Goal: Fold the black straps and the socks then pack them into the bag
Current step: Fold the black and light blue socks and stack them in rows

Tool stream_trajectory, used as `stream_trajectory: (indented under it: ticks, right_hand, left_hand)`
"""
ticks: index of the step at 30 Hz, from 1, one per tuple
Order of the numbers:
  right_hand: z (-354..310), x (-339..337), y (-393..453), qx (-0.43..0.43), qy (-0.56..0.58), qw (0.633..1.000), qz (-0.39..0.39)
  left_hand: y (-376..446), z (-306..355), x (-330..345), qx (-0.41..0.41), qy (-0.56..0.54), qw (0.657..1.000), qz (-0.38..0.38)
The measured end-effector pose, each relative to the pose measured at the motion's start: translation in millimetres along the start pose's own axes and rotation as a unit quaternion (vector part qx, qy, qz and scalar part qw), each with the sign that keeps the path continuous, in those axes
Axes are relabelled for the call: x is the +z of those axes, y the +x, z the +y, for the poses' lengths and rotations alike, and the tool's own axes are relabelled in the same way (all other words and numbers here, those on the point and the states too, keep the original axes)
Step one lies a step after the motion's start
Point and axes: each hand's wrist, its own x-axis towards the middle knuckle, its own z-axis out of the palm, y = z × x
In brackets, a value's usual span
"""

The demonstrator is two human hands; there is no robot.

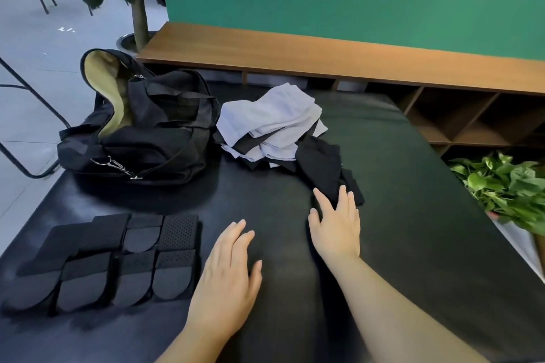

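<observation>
Potted plant (pixel 507 183): cut by right edge. Black socks (pixel 321 168): partly under white socks (pixel 271 121); count unclear, perhaps several.

Open black table surface (pixel 413 186) lies along the right side and in the near centre, between the two hands. The left hand (pixel 225 277) rests flat just beside the folded straps (pixel 118 259), which fill the near left corner. The right hand (pixel 336 221) reaches with straight fingers to the edge of the sock pile (pixel 280 127). The bag (pixel 141 132) blocks the far left, its mouth open. A clear strip separates bag and straps. A wooden shelf (pixel 324 56) bounds the far edge.
</observation>
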Motion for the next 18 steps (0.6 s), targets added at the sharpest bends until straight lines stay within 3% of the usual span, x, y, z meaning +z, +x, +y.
stream_trajectory:
  ticks: [4,8,18]
  right_hand:
    - [7,-2,10,-0.036,-0.032,0.999,0.007]
    - [8,4,-2,-0.115,0.032,0.99,0.072]
    - [12,2,-50,-0.188,0.108,0.975,0.046]
  left_hand:
    - [1,0,0,-0.002,0.037,0.999,-0.025]
    - [2,-3,5,0.007,0.045,0.998,-0.033]
    - [2,-3,4,0.006,-0.018,0.999,-0.035]
